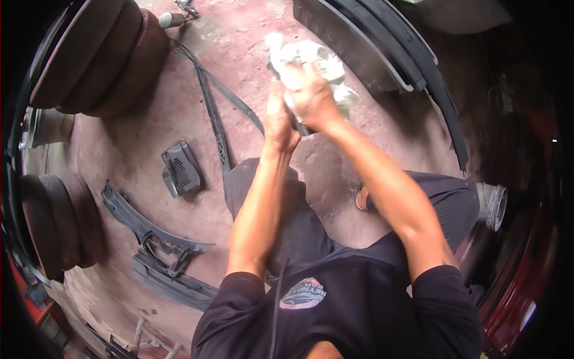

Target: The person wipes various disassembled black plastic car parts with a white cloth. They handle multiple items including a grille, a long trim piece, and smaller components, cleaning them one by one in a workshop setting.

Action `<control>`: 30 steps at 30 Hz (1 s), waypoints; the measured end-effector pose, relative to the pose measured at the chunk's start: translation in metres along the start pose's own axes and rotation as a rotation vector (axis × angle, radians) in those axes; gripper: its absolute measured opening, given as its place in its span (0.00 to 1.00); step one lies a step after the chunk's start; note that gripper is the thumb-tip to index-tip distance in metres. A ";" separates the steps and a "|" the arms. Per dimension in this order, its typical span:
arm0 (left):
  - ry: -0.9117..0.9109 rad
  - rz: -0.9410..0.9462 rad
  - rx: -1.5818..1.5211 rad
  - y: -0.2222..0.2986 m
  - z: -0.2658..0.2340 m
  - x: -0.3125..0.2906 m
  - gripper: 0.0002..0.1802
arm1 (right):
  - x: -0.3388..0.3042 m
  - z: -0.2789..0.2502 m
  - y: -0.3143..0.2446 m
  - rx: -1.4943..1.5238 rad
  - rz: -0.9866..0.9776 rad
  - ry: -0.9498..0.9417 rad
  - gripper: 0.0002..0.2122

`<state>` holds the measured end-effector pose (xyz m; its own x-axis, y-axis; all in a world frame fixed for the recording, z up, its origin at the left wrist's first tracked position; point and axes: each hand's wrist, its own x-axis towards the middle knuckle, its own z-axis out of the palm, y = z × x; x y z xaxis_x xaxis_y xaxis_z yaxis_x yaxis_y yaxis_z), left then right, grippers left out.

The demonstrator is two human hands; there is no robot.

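Observation:
Out in front of me, my right hand (314, 99) is closed on a bunched white cloth (326, 58), slightly blurred. Close beside it, my left hand (279, 119) grips a dark, narrow part (304, 129). The cloth lies against this part, and most of the part is hidden by my hands and the cloth, so its kind does not show. Just left of my hands, long black plastic strips (209, 110) lie on the floor.
A black vented plastic piece (182, 169) and black trim panels (146, 227) lie on the left. Stacked tires (101, 57) stand at the far left, more tires (63, 221) nearer. A large dark bumper-like part (382, 45) lies at the far right; a metal can (493, 206) is by my right knee.

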<state>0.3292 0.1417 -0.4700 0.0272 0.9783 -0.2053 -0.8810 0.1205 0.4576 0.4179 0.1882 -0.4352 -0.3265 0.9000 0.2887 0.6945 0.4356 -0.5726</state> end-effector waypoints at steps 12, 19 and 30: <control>-0.084 -0.056 -0.238 0.011 -0.047 0.020 0.22 | -0.063 -0.033 -0.011 0.044 -0.432 -0.273 0.20; 0.052 -0.032 -0.120 0.007 -0.048 0.023 0.13 | -0.030 -0.047 0.006 0.589 0.002 -0.303 0.10; 0.084 0.167 0.203 0.017 -0.017 0.004 0.23 | -0.018 -0.067 0.014 0.224 -0.068 0.055 0.26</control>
<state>0.3056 0.1444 -0.4779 -0.1571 0.9711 -0.1798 -0.7573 -0.0016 0.6531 0.4770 0.1775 -0.3970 -0.3279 0.8693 0.3698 0.5105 0.4924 -0.7049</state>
